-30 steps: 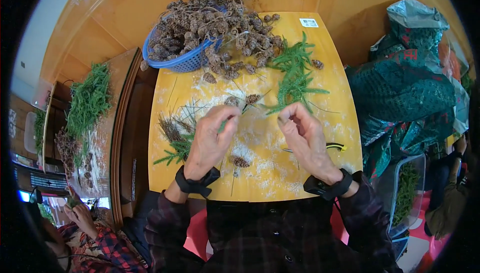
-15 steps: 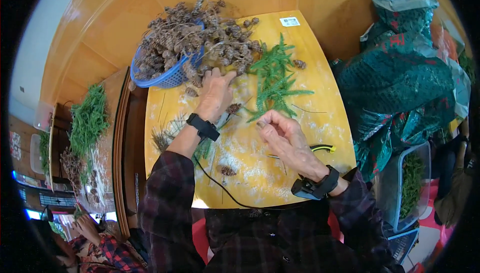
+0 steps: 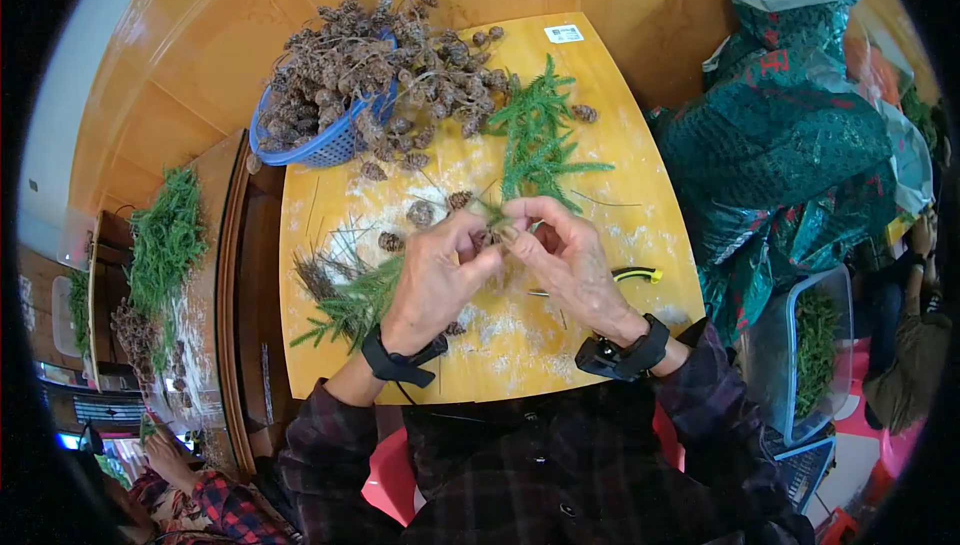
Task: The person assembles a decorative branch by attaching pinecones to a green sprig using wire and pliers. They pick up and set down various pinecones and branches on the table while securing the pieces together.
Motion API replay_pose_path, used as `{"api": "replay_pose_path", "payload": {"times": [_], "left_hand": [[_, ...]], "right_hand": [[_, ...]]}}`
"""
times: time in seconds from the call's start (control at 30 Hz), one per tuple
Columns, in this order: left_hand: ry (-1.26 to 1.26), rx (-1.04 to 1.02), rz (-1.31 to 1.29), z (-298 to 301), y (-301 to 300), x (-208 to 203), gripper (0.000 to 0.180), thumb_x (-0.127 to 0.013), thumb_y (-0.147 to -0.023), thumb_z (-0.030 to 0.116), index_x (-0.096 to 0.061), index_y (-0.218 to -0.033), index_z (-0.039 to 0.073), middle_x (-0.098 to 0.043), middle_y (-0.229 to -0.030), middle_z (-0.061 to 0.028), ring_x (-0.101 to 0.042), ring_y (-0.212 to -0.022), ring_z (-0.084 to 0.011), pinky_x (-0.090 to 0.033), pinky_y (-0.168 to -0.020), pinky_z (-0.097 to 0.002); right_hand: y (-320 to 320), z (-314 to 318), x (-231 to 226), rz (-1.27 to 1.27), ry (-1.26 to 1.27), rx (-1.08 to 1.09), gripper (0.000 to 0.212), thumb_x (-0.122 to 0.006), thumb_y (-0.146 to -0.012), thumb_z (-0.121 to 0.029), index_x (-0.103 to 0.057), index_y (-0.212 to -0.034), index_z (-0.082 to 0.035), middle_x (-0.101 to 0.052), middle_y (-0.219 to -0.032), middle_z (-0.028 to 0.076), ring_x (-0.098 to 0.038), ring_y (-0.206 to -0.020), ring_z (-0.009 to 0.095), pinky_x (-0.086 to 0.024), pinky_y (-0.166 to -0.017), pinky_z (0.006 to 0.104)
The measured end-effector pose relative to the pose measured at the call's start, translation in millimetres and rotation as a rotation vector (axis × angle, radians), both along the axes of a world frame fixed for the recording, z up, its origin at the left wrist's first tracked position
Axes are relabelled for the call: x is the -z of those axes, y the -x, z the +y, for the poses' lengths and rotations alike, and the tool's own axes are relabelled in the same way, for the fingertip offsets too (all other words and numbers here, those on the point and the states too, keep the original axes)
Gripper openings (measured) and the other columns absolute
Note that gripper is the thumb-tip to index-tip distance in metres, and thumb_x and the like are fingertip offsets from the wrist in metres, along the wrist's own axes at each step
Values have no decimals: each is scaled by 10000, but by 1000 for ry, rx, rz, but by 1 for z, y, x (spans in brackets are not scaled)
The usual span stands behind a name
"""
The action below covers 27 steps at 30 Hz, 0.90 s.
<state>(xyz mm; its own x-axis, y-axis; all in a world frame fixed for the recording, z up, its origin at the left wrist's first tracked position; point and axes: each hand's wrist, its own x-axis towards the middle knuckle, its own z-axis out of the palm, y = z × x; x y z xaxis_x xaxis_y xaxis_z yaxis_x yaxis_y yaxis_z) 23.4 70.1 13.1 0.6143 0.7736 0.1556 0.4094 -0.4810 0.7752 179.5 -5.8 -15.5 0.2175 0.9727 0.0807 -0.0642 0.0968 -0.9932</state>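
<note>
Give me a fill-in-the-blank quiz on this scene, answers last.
The basket heaped with brown cones is colored ____.
Of the left hand and right hand, the ____ one is nearer the black and yellow tool.
Each wrist strap is colored ____.
Missing words: blue; right; black.

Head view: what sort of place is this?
Probably a small craft workshop. A blue plastic basket is heaped with conifer cones, evergreen sprigs lie on the yellow tabletop, and a second table at left bears more greenery.
</note>
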Motion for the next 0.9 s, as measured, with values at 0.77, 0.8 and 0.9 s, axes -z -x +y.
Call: {"api": "replay_pose_path", "payload": {"times": [0.77,0.8,0.9], "left_hand": [[467,360,64,0,16,-4,288,-496,-961,237,-595,-803,17,-539,-641,1,-499,-619,-73,-406,-598,-242],[521,343,32,0,15,-4,296,-496,-962,246,-594,-804,16,-534,-639,4,-496,-614,-73,-402,-597,-237],[580,333,12,1,12,-7,306,-496,-963,256,-592,-803,14,-523,-639,10,-490,-608,-71,-396,-595,-229]], "right_hand": [[-1,-26,3,-248,-221,-148,147,-633,-831,-17,-528,-730,1,-544,-673,71,-536,-592,153,-406,-529,300],[-1,-26,3,-234,-209,-153,146,-633,-830,-18,-527,-731,2,-546,-676,69,-529,-588,144,-401,-526,294],[-7,-26,5,-248,-131,-207,144,-639,-876,-50,-565,-766,4,-611,-693,48,-582,-633,103,-439,-565,252]]}}
